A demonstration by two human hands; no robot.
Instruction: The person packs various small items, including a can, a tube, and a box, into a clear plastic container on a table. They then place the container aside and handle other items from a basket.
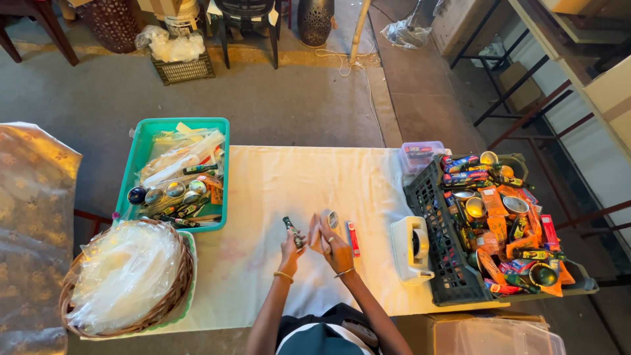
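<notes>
Counter (pixel 263 263): cream cloth cover. Left tray (pixel 131 171): teal. Right crate (pixel 434 256): dark green, holding orange and red packets (pixel 493 227). Tape dispenser (pixel 411 250): white. Basket (pixel 174 296): brown wicker. Small stick (pixel 353 238): red. Wrapping sheet (pixel 33 223): gold floral pattern.

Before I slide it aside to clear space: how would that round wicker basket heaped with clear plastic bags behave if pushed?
The round wicker basket probably slides stiffly as one piece, since its woven rim looks rigid. It is likely light for its bulk, holding only the clear plastic bags. Those look loose and slippery, so the heap may shift or spill.
</notes>
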